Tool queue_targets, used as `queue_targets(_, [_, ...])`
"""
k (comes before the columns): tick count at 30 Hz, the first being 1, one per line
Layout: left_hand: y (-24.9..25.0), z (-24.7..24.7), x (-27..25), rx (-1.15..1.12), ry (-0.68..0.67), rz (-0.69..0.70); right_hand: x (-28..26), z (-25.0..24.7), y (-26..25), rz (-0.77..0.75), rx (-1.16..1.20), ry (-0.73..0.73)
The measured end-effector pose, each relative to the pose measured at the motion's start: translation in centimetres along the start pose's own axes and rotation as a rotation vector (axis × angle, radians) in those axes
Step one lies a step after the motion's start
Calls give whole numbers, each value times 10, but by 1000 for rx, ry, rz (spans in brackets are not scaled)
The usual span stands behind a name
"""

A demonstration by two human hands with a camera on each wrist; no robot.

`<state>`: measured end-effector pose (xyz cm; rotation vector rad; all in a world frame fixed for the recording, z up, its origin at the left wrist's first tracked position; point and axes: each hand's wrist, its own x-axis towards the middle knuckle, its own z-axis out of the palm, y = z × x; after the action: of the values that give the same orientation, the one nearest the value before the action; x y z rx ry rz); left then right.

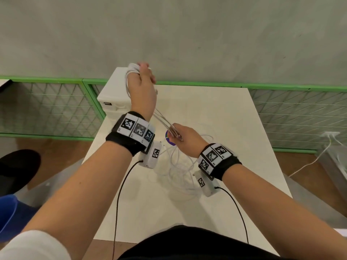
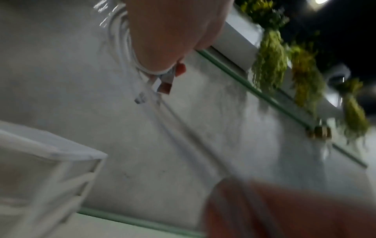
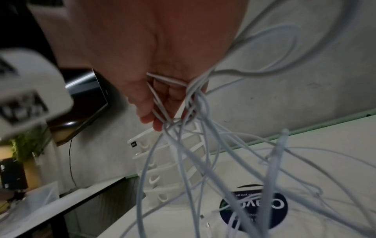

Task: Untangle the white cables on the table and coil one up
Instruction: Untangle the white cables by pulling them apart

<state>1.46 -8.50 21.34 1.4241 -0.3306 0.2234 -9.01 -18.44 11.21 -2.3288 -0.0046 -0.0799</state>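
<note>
Both hands gripping white cables, drawer unit behind, round sticker beneath tangle.

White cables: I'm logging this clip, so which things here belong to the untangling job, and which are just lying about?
Job:
left hand holding coiled loops
right hand gripping strands
loose tangle

Lying about:
white drawer unit
round sticker
table

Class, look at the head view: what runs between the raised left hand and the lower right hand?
Taut white cable strands run from left hand to right hand.
</note>
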Motion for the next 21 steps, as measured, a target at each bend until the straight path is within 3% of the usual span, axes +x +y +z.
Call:
queue_targets(2, [-20,-6,0,501,-193,102,3,-4,0,-16,2,35])
queue_targets(5, [-33,-13,-6,1101,-617,44,7,-18,5,-55,-12,71])
queue_targets(7, [-33,-16,-14,1109,-846,-123,8,-28,9,-88,-50,104])
queue_targets(9, [-28,-16,-22,941,-993,-357,9,-38,14,-57,9,163])
queue_targets(11, [-23,-15,-28,827,-1047,-428,10,-45,19,-11,83,212])
queue_targets(15, [-23,-17,-26,727,-955,-324,8,-54,31,-23,11,350])
queue_targets(21, [-35,-21,-18,656,-745,-333,-5,-48,40,148,10,151])
